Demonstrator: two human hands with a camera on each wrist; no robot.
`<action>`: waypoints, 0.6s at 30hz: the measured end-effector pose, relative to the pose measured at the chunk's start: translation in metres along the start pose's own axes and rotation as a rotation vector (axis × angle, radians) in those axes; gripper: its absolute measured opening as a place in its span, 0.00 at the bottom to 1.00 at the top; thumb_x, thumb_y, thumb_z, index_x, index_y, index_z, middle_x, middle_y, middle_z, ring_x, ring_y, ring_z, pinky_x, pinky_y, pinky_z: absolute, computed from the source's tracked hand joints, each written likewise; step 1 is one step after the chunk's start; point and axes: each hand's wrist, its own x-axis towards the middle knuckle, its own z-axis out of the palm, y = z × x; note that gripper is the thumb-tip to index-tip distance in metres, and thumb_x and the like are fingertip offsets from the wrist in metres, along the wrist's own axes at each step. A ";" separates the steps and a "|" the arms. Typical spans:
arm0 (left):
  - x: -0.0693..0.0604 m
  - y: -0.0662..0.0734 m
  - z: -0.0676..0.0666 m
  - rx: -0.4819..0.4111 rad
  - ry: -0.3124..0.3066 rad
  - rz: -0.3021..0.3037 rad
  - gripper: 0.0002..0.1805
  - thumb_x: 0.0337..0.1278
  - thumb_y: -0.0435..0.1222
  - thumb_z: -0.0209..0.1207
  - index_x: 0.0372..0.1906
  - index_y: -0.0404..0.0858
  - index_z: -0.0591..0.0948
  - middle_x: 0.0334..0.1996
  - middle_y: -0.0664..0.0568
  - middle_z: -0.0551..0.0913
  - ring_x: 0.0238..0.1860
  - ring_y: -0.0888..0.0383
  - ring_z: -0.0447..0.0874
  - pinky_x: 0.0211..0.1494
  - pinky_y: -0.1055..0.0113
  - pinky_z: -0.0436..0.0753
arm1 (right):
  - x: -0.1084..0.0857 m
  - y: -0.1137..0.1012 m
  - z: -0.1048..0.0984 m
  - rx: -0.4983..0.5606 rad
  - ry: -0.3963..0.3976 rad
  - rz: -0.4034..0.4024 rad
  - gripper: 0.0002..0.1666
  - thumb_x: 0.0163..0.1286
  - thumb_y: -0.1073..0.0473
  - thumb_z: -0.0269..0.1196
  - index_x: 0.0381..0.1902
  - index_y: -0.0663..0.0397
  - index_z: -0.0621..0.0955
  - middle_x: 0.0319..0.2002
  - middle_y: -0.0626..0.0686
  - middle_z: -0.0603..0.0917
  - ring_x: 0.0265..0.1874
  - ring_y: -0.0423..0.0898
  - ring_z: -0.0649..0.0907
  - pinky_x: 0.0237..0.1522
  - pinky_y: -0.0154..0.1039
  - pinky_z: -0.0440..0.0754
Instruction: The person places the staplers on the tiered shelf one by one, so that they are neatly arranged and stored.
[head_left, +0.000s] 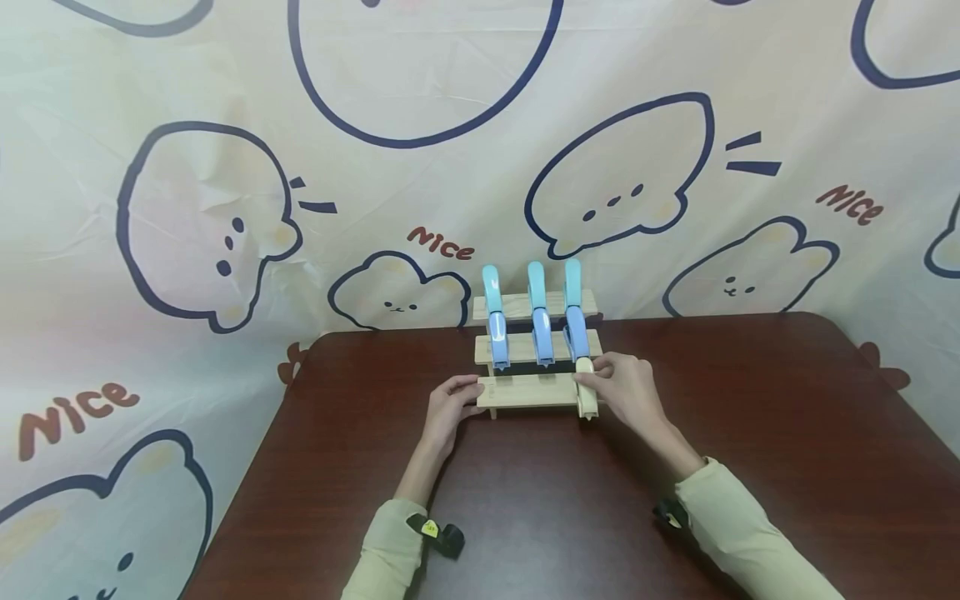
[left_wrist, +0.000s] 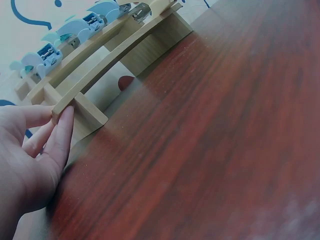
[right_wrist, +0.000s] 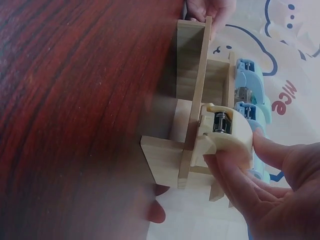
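A three-tier wooden rack [head_left: 528,391] stands near the back of the table. My left hand [head_left: 448,408] pinches the left end of its front shelf, thumb and fingers on the board [left_wrist: 90,75]. At that shelf's right end, my right hand [head_left: 628,390] holds a cream stapler [head_left: 587,393] between thumb and fingers. The stapler sits lengthwise on the board, its metal spring mechanism showing in the right wrist view. Three blue staplers [head_left: 542,333] line the middle shelf. Behind them, three teal staplers [head_left: 536,285] stand on the top shelf.
The dark red-brown table [head_left: 540,500] stretches in front of the rack and to both sides. A pale cloth [head_left: 420,192] with cartoon drawings hangs close behind the rack. Each forearm wears a black wrist device [head_left: 448,540] near the sleeve.
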 end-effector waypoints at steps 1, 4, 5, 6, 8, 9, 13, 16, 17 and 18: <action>0.000 0.000 0.000 -0.002 -0.001 -0.003 0.16 0.64 0.29 0.65 0.53 0.26 0.83 0.40 0.45 0.87 0.34 0.59 0.87 0.38 0.67 0.88 | 0.000 0.001 0.000 0.010 0.000 0.001 0.21 0.66 0.55 0.74 0.44 0.71 0.85 0.34 0.64 0.89 0.23 0.49 0.86 0.22 0.37 0.79; 0.001 0.000 0.001 -0.001 0.000 -0.012 0.16 0.64 0.29 0.65 0.54 0.26 0.83 0.40 0.46 0.86 0.34 0.58 0.86 0.38 0.67 0.88 | -0.001 0.003 -0.001 0.040 -0.005 -0.001 0.19 0.68 0.57 0.73 0.45 0.71 0.85 0.34 0.64 0.89 0.25 0.51 0.88 0.23 0.38 0.81; 0.001 0.001 0.001 0.000 0.001 -0.013 0.16 0.64 0.29 0.65 0.54 0.26 0.82 0.41 0.45 0.86 0.34 0.58 0.86 0.38 0.67 0.88 | -0.001 0.004 -0.002 0.047 -0.009 -0.003 0.19 0.68 0.57 0.73 0.45 0.71 0.85 0.35 0.64 0.89 0.26 0.51 0.88 0.23 0.38 0.81; 0.001 0.001 0.001 0.001 0.002 -0.015 0.16 0.65 0.29 0.65 0.54 0.25 0.82 0.41 0.45 0.86 0.34 0.58 0.86 0.38 0.67 0.88 | -0.001 0.005 -0.002 0.055 -0.013 -0.004 0.19 0.69 0.57 0.72 0.46 0.71 0.85 0.35 0.64 0.89 0.26 0.52 0.89 0.24 0.38 0.81; 0.001 0.001 0.001 0.000 0.005 -0.019 0.16 0.65 0.29 0.65 0.55 0.25 0.82 0.41 0.45 0.86 0.34 0.58 0.86 0.38 0.66 0.88 | -0.001 0.006 -0.003 0.065 -0.020 -0.008 0.18 0.71 0.58 0.71 0.46 0.71 0.85 0.35 0.64 0.89 0.28 0.53 0.89 0.25 0.38 0.82; 0.001 0.001 0.001 -0.001 0.005 -0.020 0.16 0.65 0.29 0.65 0.55 0.25 0.82 0.41 0.45 0.87 0.34 0.58 0.86 0.38 0.66 0.88 | -0.001 0.007 -0.004 0.071 -0.022 -0.008 0.18 0.71 0.58 0.70 0.47 0.70 0.85 0.35 0.63 0.89 0.28 0.53 0.89 0.26 0.38 0.82; 0.000 0.001 0.002 -0.002 0.002 -0.021 0.16 0.65 0.28 0.65 0.54 0.25 0.82 0.40 0.46 0.87 0.34 0.58 0.86 0.38 0.66 0.88 | -0.003 0.009 -0.009 0.069 -0.022 -0.018 0.17 0.74 0.57 0.67 0.48 0.68 0.86 0.36 0.61 0.89 0.28 0.51 0.88 0.28 0.39 0.81; 0.000 0.001 0.001 0.000 -0.001 -0.014 0.16 0.65 0.29 0.65 0.55 0.25 0.82 0.40 0.46 0.87 0.34 0.58 0.86 0.38 0.66 0.88 | -0.003 0.011 -0.014 0.048 -0.019 -0.023 0.17 0.75 0.55 0.66 0.48 0.66 0.87 0.35 0.58 0.89 0.27 0.49 0.85 0.30 0.40 0.79; 0.000 0.001 0.002 -0.002 -0.002 -0.013 0.16 0.65 0.29 0.65 0.55 0.24 0.82 0.40 0.46 0.87 0.34 0.59 0.86 0.38 0.67 0.88 | -0.002 0.012 -0.016 0.037 -0.022 -0.019 0.18 0.75 0.54 0.65 0.49 0.65 0.87 0.35 0.58 0.89 0.28 0.49 0.84 0.31 0.41 0.79; 0.000 0.001 0.002 -0.001 -0.004 -0.010 0.17 0.66 0.29 0.65 0.55 0.24 0.82 0.40 0.46 0.87 0.34 0.59 0.86 0.38 0.67 0.88 | -0.002 0.013 -0.018 0.024 -0.028 -0.013 0.19 0.76 0.53 0.64 0.50 0.65 0.87 0.37 0.59 0.89 0.30 0.50 0.84 0.33 0.42 0.80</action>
